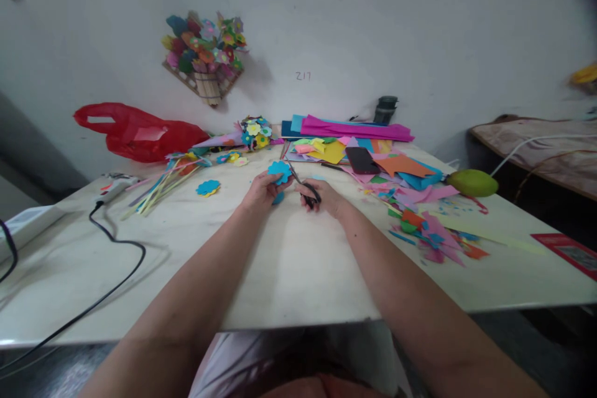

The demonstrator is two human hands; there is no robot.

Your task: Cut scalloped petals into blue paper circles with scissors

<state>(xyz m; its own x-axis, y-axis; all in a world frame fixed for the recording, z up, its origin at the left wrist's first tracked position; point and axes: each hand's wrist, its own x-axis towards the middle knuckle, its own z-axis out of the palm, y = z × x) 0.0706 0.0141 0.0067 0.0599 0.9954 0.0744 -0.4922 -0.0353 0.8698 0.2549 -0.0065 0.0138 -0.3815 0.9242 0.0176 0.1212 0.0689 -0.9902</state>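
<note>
My left hand (262,191) pinches a blue flower-shaped paper piece (279,171) by its lower left edge. Black-handled scissors (315,191) are in my right hand (324,196), fingers wrapped around the handles, blades pointing up and left beside the blue piece. Whether the blades touch the paper is too small to tell. Under my left hand lies another bit of blue paper (278,199). On the table to the left sits a small stack of blue and yellow flower cutouts (208,188).
A red plastic bag (149,137), paper strips (161,189) and a glue gun (115,189) with a black cable lie left. Coloured sheets (354,130), a phone (362,160), paper scraps (436,236) and a green fruit (473,183) are right. The white table's (298,286) front edge is near me.
</note>
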